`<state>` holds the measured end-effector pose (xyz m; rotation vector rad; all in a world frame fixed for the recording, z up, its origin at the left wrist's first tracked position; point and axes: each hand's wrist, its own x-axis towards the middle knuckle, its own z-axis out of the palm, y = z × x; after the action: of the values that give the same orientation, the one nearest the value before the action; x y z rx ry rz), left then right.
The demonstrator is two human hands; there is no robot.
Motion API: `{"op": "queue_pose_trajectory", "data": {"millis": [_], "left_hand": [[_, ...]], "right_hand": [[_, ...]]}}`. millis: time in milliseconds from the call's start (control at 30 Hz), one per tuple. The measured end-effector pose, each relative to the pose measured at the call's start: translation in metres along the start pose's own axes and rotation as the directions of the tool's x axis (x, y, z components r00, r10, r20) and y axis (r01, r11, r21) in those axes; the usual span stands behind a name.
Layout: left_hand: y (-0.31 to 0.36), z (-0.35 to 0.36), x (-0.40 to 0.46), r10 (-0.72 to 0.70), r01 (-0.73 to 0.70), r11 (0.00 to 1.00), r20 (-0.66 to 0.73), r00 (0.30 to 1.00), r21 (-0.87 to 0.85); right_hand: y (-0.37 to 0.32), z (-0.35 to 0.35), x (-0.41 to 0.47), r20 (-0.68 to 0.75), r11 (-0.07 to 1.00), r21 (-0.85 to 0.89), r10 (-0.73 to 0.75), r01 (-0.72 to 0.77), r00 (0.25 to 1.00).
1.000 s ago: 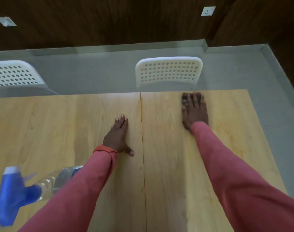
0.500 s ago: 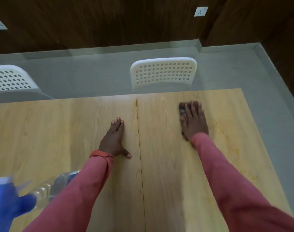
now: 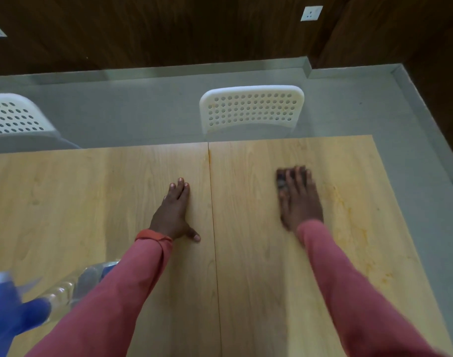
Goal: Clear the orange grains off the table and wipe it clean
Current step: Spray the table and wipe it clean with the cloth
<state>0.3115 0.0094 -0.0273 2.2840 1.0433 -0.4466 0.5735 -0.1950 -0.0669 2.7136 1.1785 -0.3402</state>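
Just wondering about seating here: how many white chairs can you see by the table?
2. One white chair stands at the table's far edge, beyond the right hand. The other is at the far left, cut off by the frame. More may sit out of view.

Head view, downward over table (image 3: pixel 91 202)

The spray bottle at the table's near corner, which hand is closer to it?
Left. The left hand lies flat on the table, up and to the right of the spray bottle. The right hand, pressing a dark cloth, is farther right.
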Motion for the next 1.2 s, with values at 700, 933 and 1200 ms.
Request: {"op": "queue_pose_trajectory", "data": {"millis": [700, 933, 1200], "left_hand": [[0.005, -0.002, -0.004, -0.003, 0.003, 1.0, -0.004, 1.0, 0.002], [0.016, -0.003, -0.004, -0.013, 0.01, 0.997, 0.032, 0.999, 0.071], [0.095, 0.014, 0.02, 0.215, -0.219, 0.971, 0.059, 0.975, 0.092]], "right_hand": [[-0.061, -0.038, 0.091, -0.076, 0.997, 0.07, -0.03, 0.036, 0.997], [-0.119, -0.011, -0.039, -0.043, 0.881, 0.058, -0.467, 0.469, 0.883], [0.053, 0.004, -0.019, 0.025, 0.953, 0.206, 0.22, -0.221, 0.975]]}}
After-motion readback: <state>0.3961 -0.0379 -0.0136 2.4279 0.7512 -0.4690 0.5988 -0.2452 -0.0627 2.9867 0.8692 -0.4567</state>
